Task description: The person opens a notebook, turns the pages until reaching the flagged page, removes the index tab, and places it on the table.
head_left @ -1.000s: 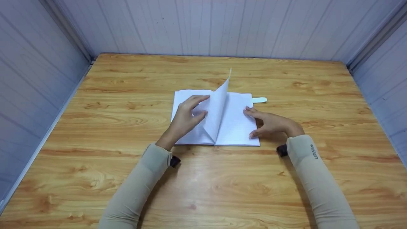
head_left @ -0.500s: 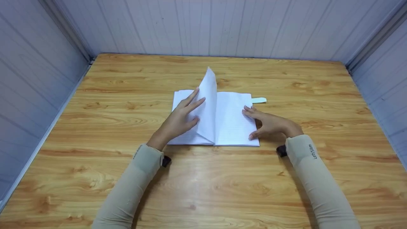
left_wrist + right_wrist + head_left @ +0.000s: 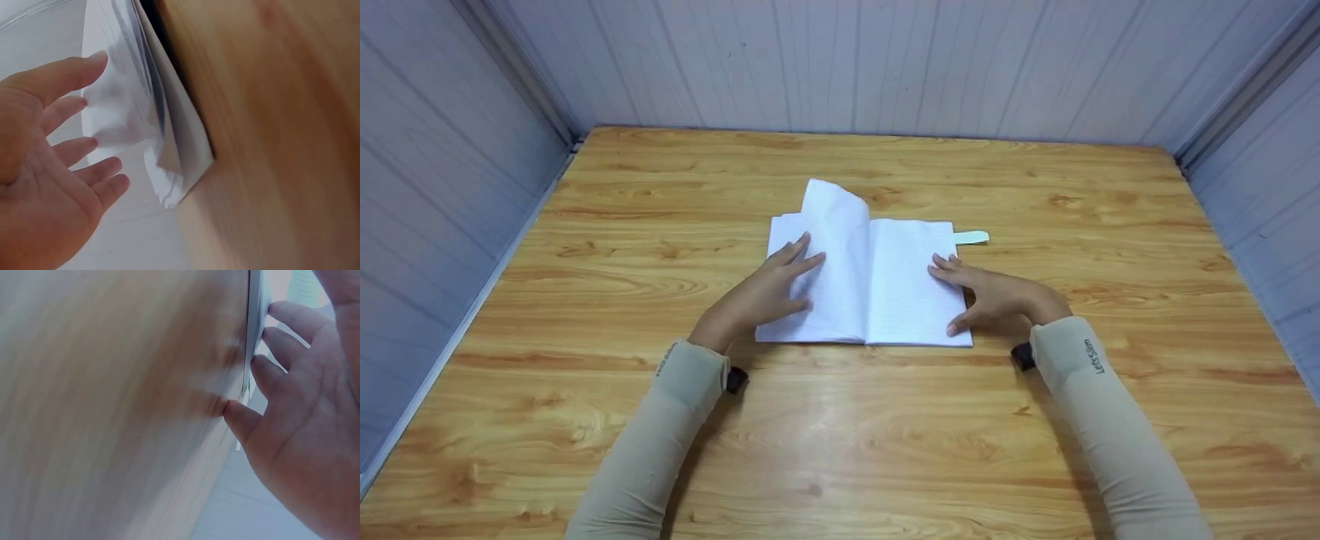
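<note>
An open notebook (image 3: pixel 911 300) with lined white pages lies on the wooden table. One loose-looking page (image 3: pixel 834 225) leans over the left half, its top corner sticking up past the notebook's far edge. My left hand (image 3: pixel 761 292) is spread with straight fingers against that page; in the left wrist view the fingertips (image 3: pixel 93 143) meet the sheet, and the page edges below fan apart. My right hand (image 3: pixel 994 292) rests its relaxed fingers on the right page's outer edge. In the right wrist view the little finger (image 3: pixel 239 416) touches the table beside the notebook's edge.
A pale tab (image 3: pixel 972 237) sticks out from the notebook's right side near the top. The wooden table (image 3: pixel 840 435) reaches back to white panelled walls (image 3: pixel 825 67) behind and at both sides. A dark wrist camera (image 3: pixel 736 380) sits below the left cuff.
The upright page has swung from right of the spine over to the left side. My left hand has moved left and down with its fingers spreading. The right hand has barely moved.
</note>
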Available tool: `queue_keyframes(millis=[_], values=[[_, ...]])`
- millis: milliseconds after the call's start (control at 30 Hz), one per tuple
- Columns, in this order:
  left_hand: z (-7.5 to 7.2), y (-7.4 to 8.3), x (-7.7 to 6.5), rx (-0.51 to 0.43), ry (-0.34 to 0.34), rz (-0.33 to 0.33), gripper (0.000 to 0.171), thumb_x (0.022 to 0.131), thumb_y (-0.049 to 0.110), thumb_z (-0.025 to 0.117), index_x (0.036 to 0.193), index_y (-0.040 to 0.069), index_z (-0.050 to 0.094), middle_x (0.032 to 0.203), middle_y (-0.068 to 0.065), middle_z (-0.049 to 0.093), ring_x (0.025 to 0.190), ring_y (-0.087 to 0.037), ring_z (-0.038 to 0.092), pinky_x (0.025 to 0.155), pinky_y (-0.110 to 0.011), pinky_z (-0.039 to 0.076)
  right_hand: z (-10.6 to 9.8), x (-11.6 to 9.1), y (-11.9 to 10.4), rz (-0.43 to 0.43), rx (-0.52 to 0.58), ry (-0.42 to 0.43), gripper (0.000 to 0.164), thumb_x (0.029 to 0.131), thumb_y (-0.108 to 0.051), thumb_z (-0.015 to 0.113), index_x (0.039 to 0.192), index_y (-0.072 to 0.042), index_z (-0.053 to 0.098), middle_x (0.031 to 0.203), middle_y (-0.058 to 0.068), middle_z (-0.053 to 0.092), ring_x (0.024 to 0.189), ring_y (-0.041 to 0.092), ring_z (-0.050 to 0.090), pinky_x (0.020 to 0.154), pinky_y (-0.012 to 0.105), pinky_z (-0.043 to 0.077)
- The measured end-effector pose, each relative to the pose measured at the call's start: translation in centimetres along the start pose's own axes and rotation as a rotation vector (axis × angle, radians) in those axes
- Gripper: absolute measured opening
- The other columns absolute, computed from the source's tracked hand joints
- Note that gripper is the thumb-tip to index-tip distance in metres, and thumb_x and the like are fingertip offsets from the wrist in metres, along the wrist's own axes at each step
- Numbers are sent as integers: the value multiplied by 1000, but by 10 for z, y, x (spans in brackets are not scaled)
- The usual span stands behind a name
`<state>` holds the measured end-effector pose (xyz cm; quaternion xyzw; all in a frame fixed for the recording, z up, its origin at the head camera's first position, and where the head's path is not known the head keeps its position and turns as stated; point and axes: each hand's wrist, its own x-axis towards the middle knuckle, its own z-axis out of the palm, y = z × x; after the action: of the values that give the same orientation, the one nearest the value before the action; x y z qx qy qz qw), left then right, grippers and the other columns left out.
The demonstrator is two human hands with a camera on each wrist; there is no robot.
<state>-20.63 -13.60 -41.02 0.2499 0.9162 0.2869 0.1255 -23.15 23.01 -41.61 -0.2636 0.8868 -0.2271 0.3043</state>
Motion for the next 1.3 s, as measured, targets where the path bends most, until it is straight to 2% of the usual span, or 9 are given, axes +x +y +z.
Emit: queue_keyframes(millis=[167,300,500,633,867,1200,1300], values=[[-2,-7,-1,-27,-128,-64,72,90,19,67,151,16,29,163,-5,0,150,-29,-5,121,-48,9,1,0,1,-22,1,-3,104,79,-36,77,155,-16,9,163,-1,-8,150,25,-11,120,53,4],[-3,-13,-2,-39,-226,-109,74,90,22,68,152,17,29,163,-5,1,150,-29,-8,121,-49,7,0,0,2,-25,-8,-14,106,78,-37,77,155,-17,8,163,-1,-9,149,25,-12,120,53,4],[-8,-20,-4,-10,-311,-123,79,87,22,71,152,17,26,163,-6,1,149,-30,-9,120,-51,4,-1,0,3,-35,-22,-40,107,77,-36,77,155,-17,6,163,1,-11,149,27,-14,119,55,1],[-9,-22,-3,12,-333,-117,81,87,22,71,153,18,24,163,-6,-1,149,-30,-10,120,-50,3,-2,-1,4,-51,-34,-57,108,77,-35,78,155,-15,5,162,4,-13,148,30,-15,118,58,0],[-9,-23,-3,6,-333,-149,81,87,23,71,152,20,24,163,-2,-2,149,-26,-11,121,-48,3,-2,0,4,-51,-25,-68,109,77,-36,78,155,-15,5,162,5,-14,148,32,-16,116,61,-3],[-10,-23,-5,-14,-323,-100,83,85,23,72,152,15,23,162,-6,-2,149,-29,-10,121,-49,5,-2,0,5,-69,-29,-69,108,77,-36,77,155,-13,5,162,7,-15,147,32,-16,117,59,-4],[-10,-23,-5,-13,-320,-109,83,85,24,72,152,17,24,163,-5,-1,149,-28,-10,121,-49,4,-2,-1,5,-65,-31,-68,108,77,-36,77,155,-13,6,162,7,-15,147,32,-16,117,59,-4]])
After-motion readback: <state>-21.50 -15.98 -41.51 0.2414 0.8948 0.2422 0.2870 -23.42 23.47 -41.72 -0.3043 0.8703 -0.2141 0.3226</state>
